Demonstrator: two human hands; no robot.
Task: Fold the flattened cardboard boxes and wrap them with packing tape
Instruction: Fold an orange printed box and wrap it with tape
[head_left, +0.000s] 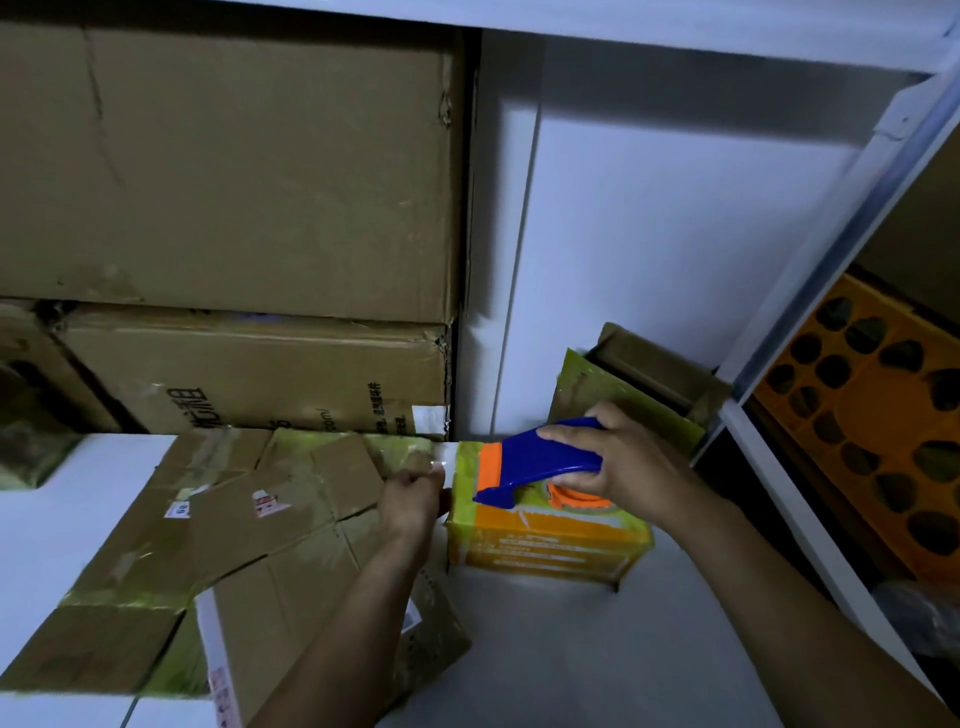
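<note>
While the right hand (618, 457) grips the tape dispenser (535, 462) atop the orange box (545, 540), the left hand (413, 499) pinches the tape end (441, 462) at its left edge, likely anchoring it.

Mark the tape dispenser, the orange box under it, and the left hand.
tape dispenser (535, 460), head view, on its blue body.
orange box (545, 548), head view, on its front face.
left hand (410, 499), head view, on the back of the hand, which pinches the tape strip (442, 463).
</note>
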